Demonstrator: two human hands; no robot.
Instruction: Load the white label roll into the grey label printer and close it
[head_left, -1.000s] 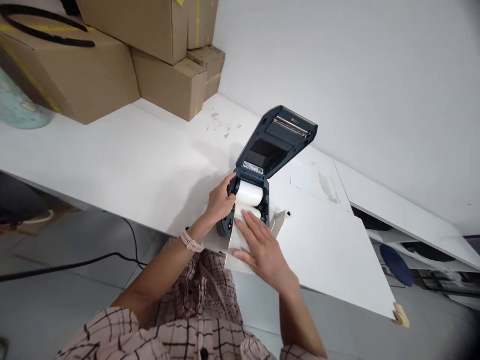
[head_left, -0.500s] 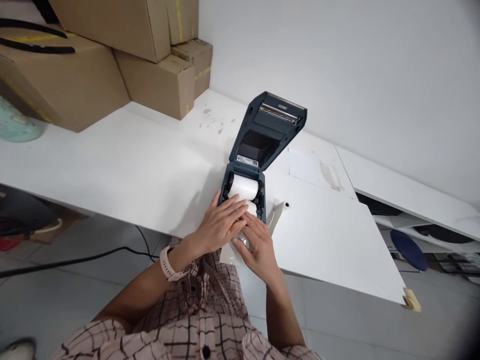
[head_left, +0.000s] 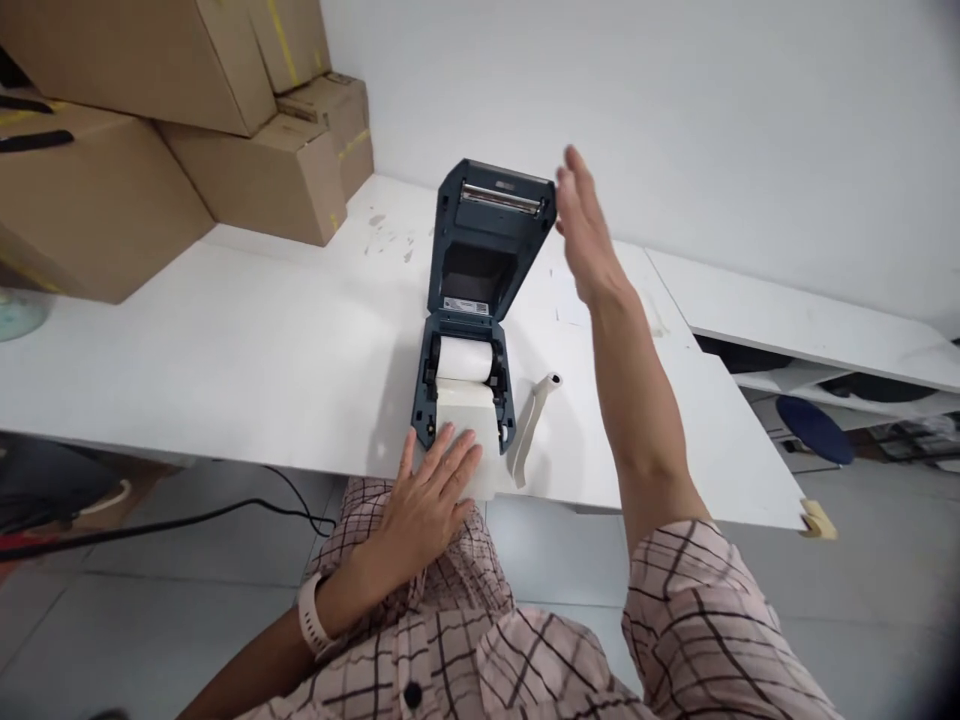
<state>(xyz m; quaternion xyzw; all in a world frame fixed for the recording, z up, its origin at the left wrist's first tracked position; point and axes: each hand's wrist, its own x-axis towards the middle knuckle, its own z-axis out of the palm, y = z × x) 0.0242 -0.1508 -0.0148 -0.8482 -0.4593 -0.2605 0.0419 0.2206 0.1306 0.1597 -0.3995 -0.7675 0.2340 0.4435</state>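
A dark blue-grey label printer point(head_left: 422, 400) stands at the table's front edge with its lid point(head_left: 480, 236) raised. Inside lies a white label roll point(head_left: 465, 359), its paper strip point(head_left: 466, 408) drawn forward over the printer's front. My left hand point(head_left: 431, 500) rests flat on that strip, fingers spread, and holds nothing. Up beside the lid's right edge is my right hand point(head_left: 585, 225), fingers stretched out; whether it touches the lid I cannot tell. To the printer's right lies a small core with a curled strip of backing paper point(head_left: 534, 425).
Cardboard boxes point(head_left: 255, 180) are stacked at the back left of the white table point(head_left: 300, 370), against the wall. A blue stool point(head_left: 814, 430) stands beyond the table on the right. Black cables point(head_left: 225, 510) run below at the left.
My right hand has left the paper and risen to the lid's right side. My left hand has slid back toward me along the strip, uncovering more of the paper. The view has shifted somewhat.
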